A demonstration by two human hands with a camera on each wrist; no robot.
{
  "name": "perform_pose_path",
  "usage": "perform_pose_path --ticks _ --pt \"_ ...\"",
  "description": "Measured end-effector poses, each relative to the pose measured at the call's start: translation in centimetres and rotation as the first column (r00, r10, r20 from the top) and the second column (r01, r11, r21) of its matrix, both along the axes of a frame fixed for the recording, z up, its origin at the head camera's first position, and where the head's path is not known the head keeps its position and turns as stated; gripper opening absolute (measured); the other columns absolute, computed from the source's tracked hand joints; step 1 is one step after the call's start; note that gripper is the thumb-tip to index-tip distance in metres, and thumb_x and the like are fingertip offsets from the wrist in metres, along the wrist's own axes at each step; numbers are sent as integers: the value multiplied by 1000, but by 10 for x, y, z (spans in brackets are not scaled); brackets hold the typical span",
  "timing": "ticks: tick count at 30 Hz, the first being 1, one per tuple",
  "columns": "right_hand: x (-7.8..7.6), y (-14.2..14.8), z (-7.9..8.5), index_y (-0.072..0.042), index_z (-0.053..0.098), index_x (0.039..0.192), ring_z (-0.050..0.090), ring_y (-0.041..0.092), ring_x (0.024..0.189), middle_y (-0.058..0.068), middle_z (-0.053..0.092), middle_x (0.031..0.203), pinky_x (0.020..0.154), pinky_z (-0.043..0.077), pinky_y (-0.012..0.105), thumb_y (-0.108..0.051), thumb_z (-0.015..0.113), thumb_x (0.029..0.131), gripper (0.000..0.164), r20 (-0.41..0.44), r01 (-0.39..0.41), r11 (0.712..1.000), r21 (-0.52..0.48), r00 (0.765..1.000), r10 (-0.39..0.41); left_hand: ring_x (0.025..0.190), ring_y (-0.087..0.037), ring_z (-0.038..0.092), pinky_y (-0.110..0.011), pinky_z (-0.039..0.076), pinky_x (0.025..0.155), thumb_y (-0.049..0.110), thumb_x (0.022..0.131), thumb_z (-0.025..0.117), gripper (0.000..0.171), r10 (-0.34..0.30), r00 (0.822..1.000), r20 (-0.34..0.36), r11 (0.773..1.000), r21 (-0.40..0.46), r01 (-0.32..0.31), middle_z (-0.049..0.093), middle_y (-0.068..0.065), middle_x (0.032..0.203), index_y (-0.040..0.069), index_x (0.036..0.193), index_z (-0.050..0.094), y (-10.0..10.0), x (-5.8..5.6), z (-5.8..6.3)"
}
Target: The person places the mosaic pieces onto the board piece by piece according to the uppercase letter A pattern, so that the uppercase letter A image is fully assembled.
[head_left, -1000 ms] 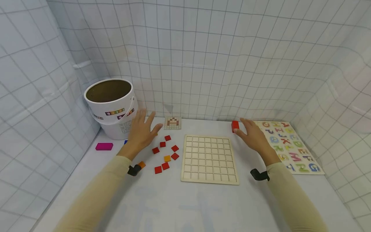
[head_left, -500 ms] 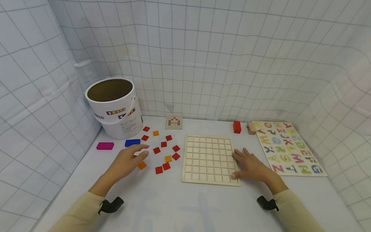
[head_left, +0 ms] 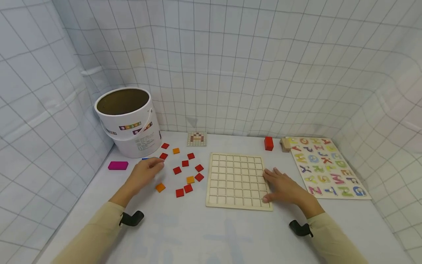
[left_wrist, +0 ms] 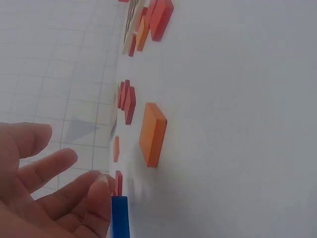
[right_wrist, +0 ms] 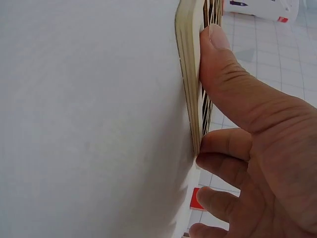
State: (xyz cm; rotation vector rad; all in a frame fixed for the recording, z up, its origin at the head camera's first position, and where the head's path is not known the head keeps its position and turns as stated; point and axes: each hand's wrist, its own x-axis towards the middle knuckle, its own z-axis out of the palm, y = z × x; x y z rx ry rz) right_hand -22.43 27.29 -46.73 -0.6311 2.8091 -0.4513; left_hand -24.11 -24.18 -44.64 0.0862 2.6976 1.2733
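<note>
My left hand [head_left: 145,172] is just above the table, thumb and forefinger tips close together, the other fingers loosely bent. No thing shows between them. It partly covers a blue block [left_wrist: 120,218]; a red tile [head_left: 163,156] lies by the fingertips and an orange tile [head_left: 160,187] to the near right. More red tiles [head_left: 185,163] and orange tiles [head_left: 190,179] lie scattered between the hand and a pale wooden grid board [head_left: 235,179]. My right hand [head_left: 283,187] rests on the board's right edge, its thumb [right_wrist: 218,59] over the rim and fingertips touching the edge.
A white bucket [head_left: 141,132] stands at the back left, a magenta block [head_left: 118,165] before it. A small pattern card [head_left: 196,139] lies behind the tiles. At the back right are a red block [head_left: 268,143], a wooden block [head_left: 285,145] and an alphabet board [head_left: 324,168].
Both hands have come back toward the body from farther out. The right hand has settled on the grid board's edge. Lately the left hand has shifted slightly up and its fingertips have drawn together.
</note>
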Motion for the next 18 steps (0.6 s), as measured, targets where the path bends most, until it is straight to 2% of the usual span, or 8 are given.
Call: perform_pose_path --ticks 4,8,12,16,18 --pt "-2 -2 0 1 42 153 20 52 149 18 34 162 113 20 73 -63 79 74 108 13 17 1000 -7 1000 -16 120 -35 55 -50 51 100 33 106 52 48 -13 1000 5 999 -38 13 58 -20 141 5 145 53 -3 -19 -2" --pt "-2 -2 1 -1 40 154 18 50 151 17 32 164 114 16 72 -62 81 73 109 40 40 999 -25 998 -39 122 -39 54 -53 50 101 29 105 55 49 -23 1000 8 997 -71 23 50 -23 147 5 147 49 -3 -38 0" --pt "-2 -2 2 -4 39 156 17 49 151 15 30 165 115 14 72 -62 81 72 110 62 44 999 -27 997 -42 126 -43 51 -56 47 103 23 103 58 50 -9 1000 5 992 -129 9 45 -26 150 3 148 48 -2 -52 5" --pt "-1 -2 5 -6 39 156 16 49 152 15 30 165 115 13 73 -61 84 69 113 78 39 999 -4 996 -38 130 -45 47 -58 43 107 18 100 62 50 -19 1000 17 975 -219 23 49 -27 146 1 146 50 -2 -64 4" --pt "0 -2 7 -6 38 157 16 50 152 14 29 165 115 12 73 -61 84 68 115 85 36 999 10 996 -37 126 -44 50 -58 44 105 16 99 64 49 -42 999 15 962 -269 44 54 -28 141 0 144 53 -1 -69 3"
